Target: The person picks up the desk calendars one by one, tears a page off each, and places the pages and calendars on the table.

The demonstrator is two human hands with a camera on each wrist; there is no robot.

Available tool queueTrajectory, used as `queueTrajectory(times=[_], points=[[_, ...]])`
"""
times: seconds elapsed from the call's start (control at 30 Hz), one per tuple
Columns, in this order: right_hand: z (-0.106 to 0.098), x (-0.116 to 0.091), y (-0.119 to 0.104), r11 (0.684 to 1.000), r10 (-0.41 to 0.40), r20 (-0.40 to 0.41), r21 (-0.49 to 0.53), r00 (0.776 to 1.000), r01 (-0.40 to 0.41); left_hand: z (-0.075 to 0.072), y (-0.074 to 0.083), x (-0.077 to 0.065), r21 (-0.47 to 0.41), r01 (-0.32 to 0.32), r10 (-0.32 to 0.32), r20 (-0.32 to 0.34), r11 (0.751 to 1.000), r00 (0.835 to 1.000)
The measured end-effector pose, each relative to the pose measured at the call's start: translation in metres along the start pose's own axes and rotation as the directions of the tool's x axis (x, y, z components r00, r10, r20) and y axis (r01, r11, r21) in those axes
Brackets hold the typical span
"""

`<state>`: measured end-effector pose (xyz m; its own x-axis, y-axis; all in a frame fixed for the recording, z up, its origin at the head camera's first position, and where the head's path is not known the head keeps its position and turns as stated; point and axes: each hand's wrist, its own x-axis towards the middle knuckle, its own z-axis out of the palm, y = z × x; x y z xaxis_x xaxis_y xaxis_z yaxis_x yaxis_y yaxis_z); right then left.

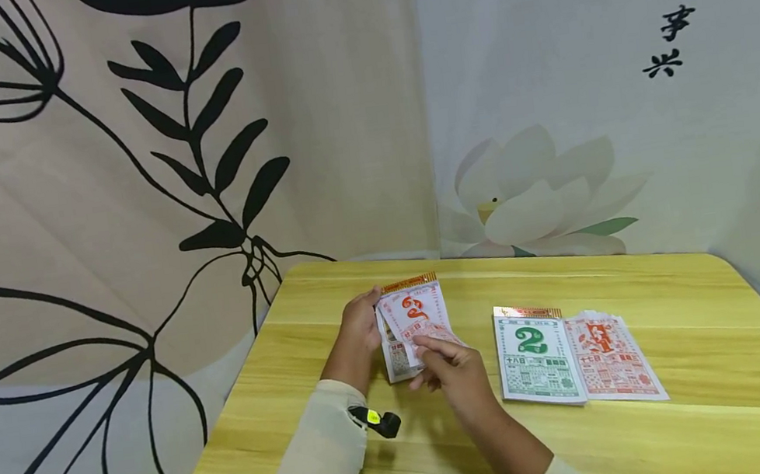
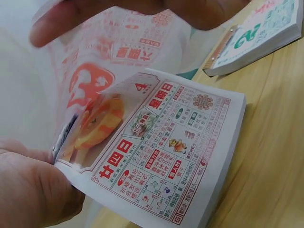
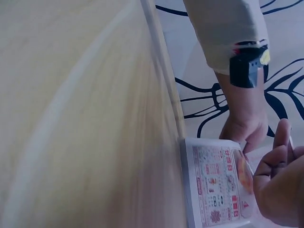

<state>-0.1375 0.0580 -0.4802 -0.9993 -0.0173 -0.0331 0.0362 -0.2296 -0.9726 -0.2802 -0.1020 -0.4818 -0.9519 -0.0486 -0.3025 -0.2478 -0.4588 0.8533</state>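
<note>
My left hand grips the upper left side of a tear-off calendar pad with a gold-and-red header strip. In the left wrist view, its thumb lies at the pad's edge. My right hand pinches the lower part of the top page, a thin sheet with a large red numeral. That sheet is lifted and slants across the pad. Beneath it shows another page with red print and an orange picture. Whether the lifted sheet is still attached at the top, I cannot tell.
To the right on the wooden table lies a second calendar pad showing a green 2. A loose page with red print lies against its right side. Printed curtains hang behind the table.
</note>
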Motion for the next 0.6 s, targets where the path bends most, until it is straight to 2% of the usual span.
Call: queueTrajectory(times=[0.27,0.6], points=[[-0.008,0.004,-0.004,1.0,-0.025,-0.032,0.013,0.999,0.026,-0.002,0.0,0.001,-0.028,-0.006,0.006,0.009,1.0,1.0],[-0.023,0.01,-0.012,0.998,-0.038,-0.088,0.05,0.995,0.043,-0.003,0.003,0.002,0.012,0.011,-0.011,-0.017,1.0,1.0]])
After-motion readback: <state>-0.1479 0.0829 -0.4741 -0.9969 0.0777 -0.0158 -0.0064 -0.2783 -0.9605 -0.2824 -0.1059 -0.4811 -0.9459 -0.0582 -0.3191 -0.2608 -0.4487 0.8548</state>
